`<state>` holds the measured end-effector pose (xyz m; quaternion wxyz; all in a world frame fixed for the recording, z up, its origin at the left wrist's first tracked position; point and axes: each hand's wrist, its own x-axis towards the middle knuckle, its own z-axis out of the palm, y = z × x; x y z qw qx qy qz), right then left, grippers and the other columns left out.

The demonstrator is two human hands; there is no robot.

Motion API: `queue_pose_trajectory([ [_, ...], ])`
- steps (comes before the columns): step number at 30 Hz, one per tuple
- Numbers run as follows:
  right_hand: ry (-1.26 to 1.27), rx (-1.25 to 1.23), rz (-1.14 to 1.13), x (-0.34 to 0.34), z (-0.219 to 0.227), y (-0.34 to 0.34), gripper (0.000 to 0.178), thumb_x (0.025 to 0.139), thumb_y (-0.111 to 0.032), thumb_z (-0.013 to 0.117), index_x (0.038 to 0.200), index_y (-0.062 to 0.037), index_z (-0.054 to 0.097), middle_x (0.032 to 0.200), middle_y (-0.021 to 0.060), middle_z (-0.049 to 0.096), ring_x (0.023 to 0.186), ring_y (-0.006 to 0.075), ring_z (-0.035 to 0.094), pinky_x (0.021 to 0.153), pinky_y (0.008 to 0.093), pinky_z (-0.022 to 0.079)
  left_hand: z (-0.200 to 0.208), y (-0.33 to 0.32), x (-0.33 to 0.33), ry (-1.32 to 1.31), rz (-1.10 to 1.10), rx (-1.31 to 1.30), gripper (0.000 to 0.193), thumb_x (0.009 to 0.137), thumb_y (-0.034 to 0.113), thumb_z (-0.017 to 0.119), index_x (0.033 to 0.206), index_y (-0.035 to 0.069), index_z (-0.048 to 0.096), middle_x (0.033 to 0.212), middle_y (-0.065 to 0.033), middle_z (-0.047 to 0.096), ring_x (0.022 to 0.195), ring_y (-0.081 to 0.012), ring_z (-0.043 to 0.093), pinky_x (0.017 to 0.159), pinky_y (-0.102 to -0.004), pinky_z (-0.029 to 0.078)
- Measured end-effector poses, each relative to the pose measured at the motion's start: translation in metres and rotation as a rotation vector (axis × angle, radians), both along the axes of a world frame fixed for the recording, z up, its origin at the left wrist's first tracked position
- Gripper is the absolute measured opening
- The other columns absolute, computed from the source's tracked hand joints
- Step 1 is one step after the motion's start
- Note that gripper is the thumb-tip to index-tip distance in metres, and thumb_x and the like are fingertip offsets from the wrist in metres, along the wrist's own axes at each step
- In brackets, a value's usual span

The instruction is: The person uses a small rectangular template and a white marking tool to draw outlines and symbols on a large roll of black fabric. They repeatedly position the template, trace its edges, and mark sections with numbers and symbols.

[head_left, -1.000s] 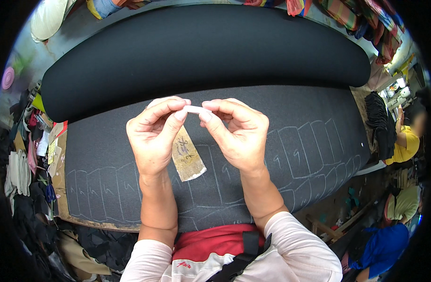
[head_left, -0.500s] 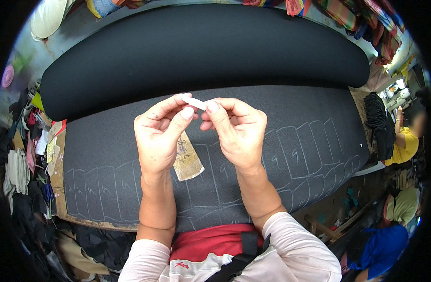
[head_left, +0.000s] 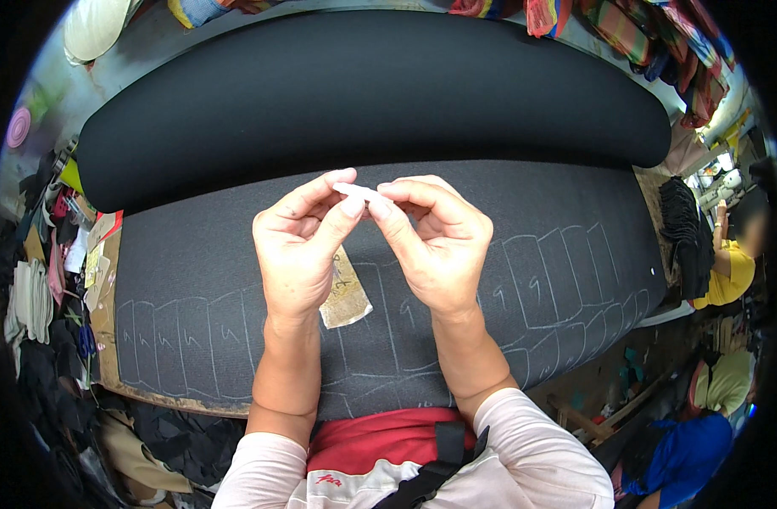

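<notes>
Above the fabric, my left hand (head_left: 297,248) and my right hand (head_left: 446,246) pinch a small white piece of chalk (head_left: 356,191) between thumbs and fingertips, one at each end. Dark grey fabric (head_left: 197,254) lies beneath them, marked with rows of white outlines and handwritten marks. A worn, yellowish-brown pattern piece (head_left: 348,299) with writing on it rests on the fabric between my forearms; its upper part is partly hidden by my left hand.
A thick black fabric roll (head_left: 371,93) spans the far side. Scraps and folded cloth (head_left: 32,301) crowd the left edge. On the right are stacked black pieces (head_left: 685,233), a person in yellow (head_left: 729,273) and someone in blue (head_left: 685,454).
Both hands have shifted slightly right, and the chalk has turned a little between the fingertips. The pattern piece stays on the fabric.
</notes>
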<state>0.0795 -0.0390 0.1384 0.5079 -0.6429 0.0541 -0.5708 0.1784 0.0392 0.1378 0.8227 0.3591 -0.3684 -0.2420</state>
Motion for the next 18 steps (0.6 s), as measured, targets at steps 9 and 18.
queue_pose_trajectory([
  [9, 0.010, 0.133, 0.064, -0.0007, 0.0009, 0.0036, 0.009, 0.084, -0.001, 0.064, 0.090, 0.0058, 0.065, 0.080, 0.0122, 0.065, 0.066, 0.0134, 0.063, 0.061, 0.0232, 0.053, 0.0010, -0.0013, -0.0006, 0.031, -0.006, -0.009, 0.030, 0.079, -0.006, 0.064, 0.109, -0.006, 0.060, 0.090, -0.0143, 0.066, 0.081, -0.0160, 0.065, 0.075, -0.0274, 0.054],
  [18, 0.016, 0.438, 0.169, 0.0006, 0.0030, 0.0045, 0.022, 0.090, -0.016, 0.060, 0.078, 0.0018, 0.064, 0.070, 0.0094, 0.064, 0.055, 0.0113, 0.059, 0.050, 0.0212, 0.048, -0.0010, -0.0009, 0.0009, 0.061, -0.054, 0.041, 0.032, 0.078, -0.009, 0.063, 0.110, -0.007, 0.060, 0.089, -0.0129, 0.066, 0.078, -0.0135, 0.063, 0.073, -0.0248, 0.053],
])
